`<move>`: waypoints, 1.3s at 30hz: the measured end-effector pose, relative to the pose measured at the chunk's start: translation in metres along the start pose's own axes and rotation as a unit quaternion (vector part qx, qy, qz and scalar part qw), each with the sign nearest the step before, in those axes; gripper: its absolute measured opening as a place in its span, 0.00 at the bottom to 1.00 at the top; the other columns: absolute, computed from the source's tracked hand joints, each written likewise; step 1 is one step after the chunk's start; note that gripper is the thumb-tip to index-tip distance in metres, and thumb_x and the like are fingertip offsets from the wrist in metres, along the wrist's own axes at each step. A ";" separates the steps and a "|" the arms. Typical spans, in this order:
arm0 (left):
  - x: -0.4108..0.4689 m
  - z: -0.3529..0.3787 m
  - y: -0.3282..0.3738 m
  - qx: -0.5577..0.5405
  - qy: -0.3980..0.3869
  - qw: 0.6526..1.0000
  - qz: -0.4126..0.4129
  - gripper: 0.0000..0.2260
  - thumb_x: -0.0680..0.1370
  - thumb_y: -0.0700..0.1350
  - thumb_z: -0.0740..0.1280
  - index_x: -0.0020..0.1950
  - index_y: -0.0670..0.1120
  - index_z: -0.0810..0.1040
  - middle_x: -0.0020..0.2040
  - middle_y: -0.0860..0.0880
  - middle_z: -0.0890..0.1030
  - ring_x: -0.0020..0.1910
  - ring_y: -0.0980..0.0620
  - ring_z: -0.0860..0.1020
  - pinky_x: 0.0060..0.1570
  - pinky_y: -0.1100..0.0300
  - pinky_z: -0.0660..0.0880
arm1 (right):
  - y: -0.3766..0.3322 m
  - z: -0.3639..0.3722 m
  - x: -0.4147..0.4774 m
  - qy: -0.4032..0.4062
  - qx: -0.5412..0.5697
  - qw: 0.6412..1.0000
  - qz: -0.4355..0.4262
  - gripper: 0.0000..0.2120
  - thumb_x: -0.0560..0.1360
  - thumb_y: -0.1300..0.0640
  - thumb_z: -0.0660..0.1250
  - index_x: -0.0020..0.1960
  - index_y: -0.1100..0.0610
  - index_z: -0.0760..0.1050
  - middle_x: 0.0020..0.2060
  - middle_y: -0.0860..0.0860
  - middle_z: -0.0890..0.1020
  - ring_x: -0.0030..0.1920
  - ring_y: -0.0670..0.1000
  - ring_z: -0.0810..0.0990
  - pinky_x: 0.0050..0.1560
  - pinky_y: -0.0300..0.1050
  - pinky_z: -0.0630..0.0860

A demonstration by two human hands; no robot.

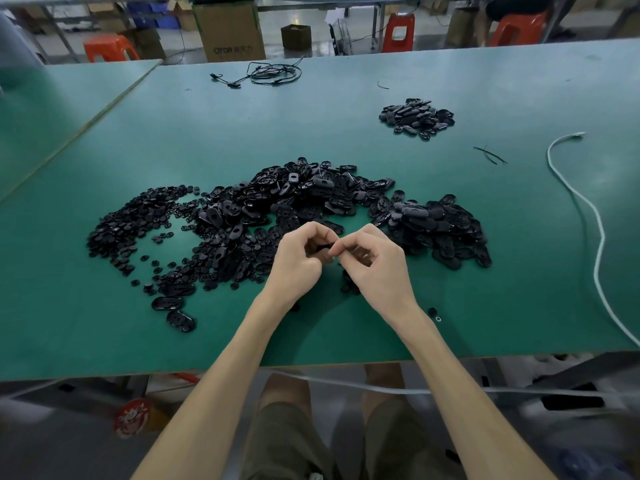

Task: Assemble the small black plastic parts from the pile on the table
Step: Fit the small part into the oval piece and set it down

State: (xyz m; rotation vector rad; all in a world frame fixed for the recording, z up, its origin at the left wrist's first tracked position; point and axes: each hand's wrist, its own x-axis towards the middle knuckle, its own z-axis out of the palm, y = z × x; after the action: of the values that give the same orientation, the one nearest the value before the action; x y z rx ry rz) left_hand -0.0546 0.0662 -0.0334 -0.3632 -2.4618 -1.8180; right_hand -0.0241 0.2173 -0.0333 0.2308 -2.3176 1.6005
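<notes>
One black part [323,250], pinched between left hand [298,261], right hand [375,265]

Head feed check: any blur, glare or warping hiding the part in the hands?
Head view: centre sharp, yet the black part pinched between left hand and right hand is dark and mostly finger-covered. Head view: wide-angle warp bows the green table edges; bottom corners blur. Head view: soft light, faint shadow under the hands, small glare on the far floor.
</notes>
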 end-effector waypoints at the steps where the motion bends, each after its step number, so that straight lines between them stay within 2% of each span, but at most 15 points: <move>1: 0.000 0.000 0.001 0.001 0.000 1.000 -0.001 0.21 0.68 0.18 0.57 0.47 0.38 0.80 0.43 0.42 0.83 0.44 0.49 0.80 0.51 0.51 0.84 | 0.000 0.000 0.000 -0.001 0.000 1.000 0.001 0.17 0.75 0.68 0.72 0.41 0.46 0.84 0.40 0.45 0.78 0.37 0.44 0.77 0.40 0.35 0.73; 4: 0.000 0.000 0.002 0.003 0.000 1.000 -0.010 0.21 0.67 0.19 0.57 0.47 0.39 0.80 0.41 0.46 0.83 0.42 0.53 0.79 0.48 0.55 0.82 | -0.001 0.000 0.000 -0.003 0.004 1.000 0.005 0.17 0.75 0.68 0.72 0.41 0.46 0.84 0.41 0.44 0.79 0.37 0.45 0.78 0.39 0.38 0.75; 8: 0.000 -0.001 0.001 0.008 -0.001 1.000 -0.012 0.21 0.67 0.20 0.57 0.46 0.41 0.80 0.42 0.44 0.83 0.42 0.51 0.79 0.46 0.56 0.80 | -0.001 0.001 -0.001 -0.007 0.007 1.000 0.001 0.18 0.75 0.69 0.71 0.40 0.45 0.83 0.41 0.43 0.78 0.37 0.45 0.77 0.38 0.37 0.75; 14: 0.000 -0.002 0.000 0.010 0.000 1.000 -0.005 0.21 0.67 0.20 0.58 0.46 0.41 0.81 0.44 0.43 0.83 0.46 0.46 0.80 0.49 0.52 0.81 | 0.000 0.001 -0.002 -0.007 0.008 1.000 -0.008 0.19 0.75 0.69 0.71 0.40 0.44 0.83 0.42 0.44 0.78 0.38 0.45 0.77 0.39 0.36 0.73; 17: -0.001 -0.002 0.002 0.041 -0.001 0.998 0.051 0.17 0.75 0.24 0.64 0.54 0.42 0.83 0.50 0.46 0.84 0.54 0.49 0.82 0.57 0.56 0.80 | -0.001 0.002 -0.002 0.021 -0.004 1.000 -0.015 0.16 0.76 0.70 0.70 0.42 0.49 0.83 0.44 0.45 0.79 0.41 0.47 0.79 0.41 0.38 0.75; 19: -0.001 -0.001 0.002 0.096 0.011 0.990 0.106 0.13 0.82 0.34 0.68 0.64 0.44 0.81 0.59 0.49 0.82 0.62 0.54 0.79 0.65 0.61 0.74 | -0.001 0.000 -0.001 0.079 -0.010 0.997 -0.015 0.13 0.77 0.70 0.70 0.45 0.52 0.83 0.46 0.45 0.80 0.44 0.47 0.81 0.44 0.39 0.77; 20: 0.000 -0.001 0.002 0.117 0.024 0.986 0.114 0.14 0.83 0.37 0.68 0.69 0.44 0.79 0.63 0.50 0.80 0.66 0.55 0.77 0.69 0.63 0.71 | -0.001 -0.001 -0.001 0.116 -0.005 0.993 -0.003 0.12 0.78 0.69 0.70 0.47 0.53 0.84 0.48 0.46 0.80 0.45 0.47 0.81 0.46 0.40 0.78; 22: 0.001 0.001 0.001 0.153 0.051 0.981 0.106 0.18 0.84 0.34 0.64 0.74 0.43 0.76 0.70 0.50 0.76 0.73 0.54 0.71 0.75 0.62 0.65 | 0.000 -0.006 0.000 0.194 0.026 0.980 0.039 0.11 0.80 0.67 0.68 0.54 0.53 0.83 0.53 0.46 0.78 0.47 0.44 0.81 0.50 0.39 0.78; 24: 0.002 0.002 -0.002 0.219 0.044 0.971 0.085 0.22 0.83 0.29 0.61 0.76 0.41 0.73 0.76 0.48 0.72 0.79 0.51 0.65 0.80 0.55 0.58 | 0.003 -0.008 0.001 0.246 0.068 0.963 0.090 0.13 0.81 0.65 0.66 0.61 0.53 0.81 0.57 0.46 0.75 0.47 0.38 0.79 0.49 0.34 0.76; 27: 0.002 0.005 -0.007 0.321 0.015 0.945 0.056 0.25 0.83 0.29 0.59 0.79 0.42 0.68 0.80 0.48 0.68 0.81 0.51 0.61 0.82 0.54 0.47 | 0.005 -0.009 0.002 0.254 0.087 0.954 0.136 0.17 0.81 0.65 0.65 0.68 0.54 0.76 0.60 0.49 0.73 0.47 0.33 0.78 0.51 0.34 0.77; 30: 0.001 0.007 -0.008 0.341 0.030 0.938 0.049 0.22 0.83 0.32 0.59 0.77 0.42 0.73 0.77 0.48 0.72 0.78 0.51 0.66 0.81 0.54 0.48 | 0.004 -0.009 0.001 0.251 0.102 0.951 0.152 0.14 0.81 0.63 0.65 0.66 0.54 0.77 0.60 0.51 0.76 0.48 0.36 0.78 0.55 0.43 0.80; 34: 0.000 0.006 -0.005 0.329 0.068 0.941 0.043 0.13 0.84 0.39 0.66 0.68 0.44 0.79 0.68 0.49 0.77 0.70 0.48 0.72 0.76 0.55 0.54 | 0.002 -0.010 0.001 0.259 0.122 0.944 0.163 0.05 0.81 0.58 0.69 0.57 0.53 0.79 0.55 0.54 0.81 0.50 0.48 0.81 0.56 0.58 0.80; 37: 0.000 0.005 -0.003 0.316 0.079 0.945 0.034 0.10 0.83 0.41 0.69 0.64 0.43 0.81 0.65 0.49 0.78 0.67 0.49 0.73 0.72 0.58 0.56 | 0.000 -0.009 0.002 0.268 0.136 0.940 0.162 0.05 0.80 0.59 0.70 0.54 0.53 0.77 0.51 0.53 0.82 0.50 0.53 0.82 0.55 0.61 0.80; 39: 0.000 0.005 -0.002 0.306 0.088 0.947 0.030 0.08 0.82 0.40 0.70 0.61 0.43 0.82 0.62 0.49 0.77 0.65 0.50 0.73 0.68 0.60 0.57 | 0.000 -0.009 0.002 0.268 0.149 0.938 0.162 0.08 0.79 0.61 0.70 0.54 0.51 0.76 0.49 0.52 0.82 0.51 0.53 0.83 0.56 0.59 0.81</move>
State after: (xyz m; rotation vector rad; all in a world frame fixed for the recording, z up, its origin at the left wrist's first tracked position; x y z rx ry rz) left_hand -0.0543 0.0701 -0.0368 -0.2123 -2.6710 -0.9280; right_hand -0.0249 0.2258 -0.0300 -0.4920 -1.7511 1.8742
